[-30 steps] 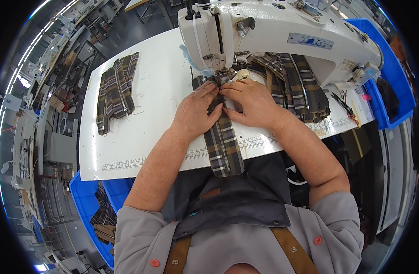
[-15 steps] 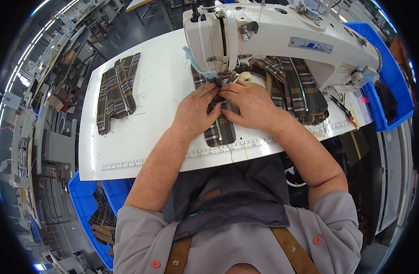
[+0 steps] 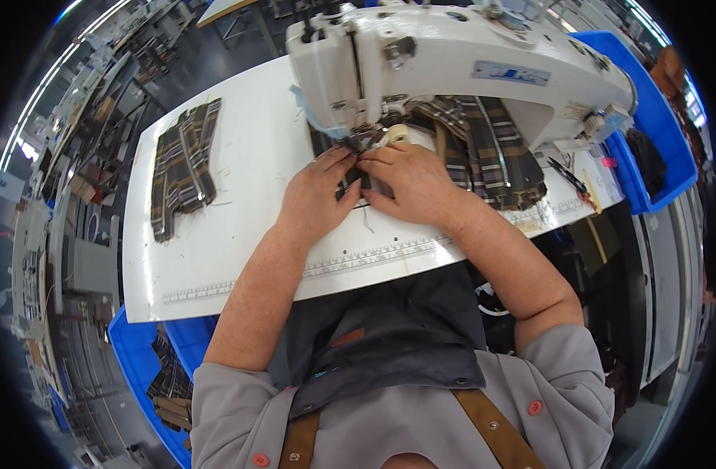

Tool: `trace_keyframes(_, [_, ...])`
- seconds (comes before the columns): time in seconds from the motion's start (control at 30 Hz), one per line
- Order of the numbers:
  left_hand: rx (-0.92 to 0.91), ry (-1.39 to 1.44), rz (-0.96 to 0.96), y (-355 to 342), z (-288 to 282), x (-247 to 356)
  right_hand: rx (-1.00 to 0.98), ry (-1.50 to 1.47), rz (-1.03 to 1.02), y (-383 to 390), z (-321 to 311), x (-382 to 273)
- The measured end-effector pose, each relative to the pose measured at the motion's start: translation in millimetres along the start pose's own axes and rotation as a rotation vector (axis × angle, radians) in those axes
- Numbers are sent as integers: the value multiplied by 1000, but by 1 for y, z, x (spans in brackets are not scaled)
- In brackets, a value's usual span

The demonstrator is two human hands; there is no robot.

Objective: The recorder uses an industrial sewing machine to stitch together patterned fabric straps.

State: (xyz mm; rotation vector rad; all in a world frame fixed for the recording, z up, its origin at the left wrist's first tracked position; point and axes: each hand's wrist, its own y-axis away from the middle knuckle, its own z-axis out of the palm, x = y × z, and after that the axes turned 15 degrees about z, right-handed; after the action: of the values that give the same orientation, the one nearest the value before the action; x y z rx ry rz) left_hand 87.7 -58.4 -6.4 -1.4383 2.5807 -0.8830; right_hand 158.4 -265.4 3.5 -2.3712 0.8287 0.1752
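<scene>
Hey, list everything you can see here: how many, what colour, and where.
Sewing machine: one, white, top centre to right
Worktable: one, white, under the machine
Printed ruler: one, dark marks, table's near edge
Plaid strip: one, dark, under both hands by the needle
Left plaid pile: one, brown-grey, table's left
Right plaid pile: one, brown-grey, beneath the machine arm
Snips: one pair, dark, table's right
Bins: at least two, blue, right and lower left
Background workstations: too small to count, mostly grey, left
Apron: one, dark grey, on the person
Shirt: one, grey, on the person
Left hand: one, bare, on the strip
Right hand: one, bare, on the strip
</scene>
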Motion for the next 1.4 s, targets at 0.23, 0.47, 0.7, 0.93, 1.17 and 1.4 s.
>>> trace_keyframes(0.23, [-24, 60, -4, 4, 6, -11, -16, -88, 17, 2, 28, 11])
trace_keyframes(0.47, [-30, 54, 13, 5, 5, -14, 150, -59, -5, 3, 44, 9])
trace_keyframes(0.7, [-120, -37, -52, 1, 4, -14, 121, -16, 5, 4, 41, 8])
trace_keyframes(0.93, [-137, -298, 16, 5, 9, -19, 137, 71, 50, 2, 42, 6])
trace_keyframes(1.17, [-211, -219, -106, 17, -40, 20, 196, 183, -71, 11, 31, 5])
trace_keyframes(1.4, [-121, 96, -72, 102, -67, 95, 71, 44, -109, 15, 10, -16])
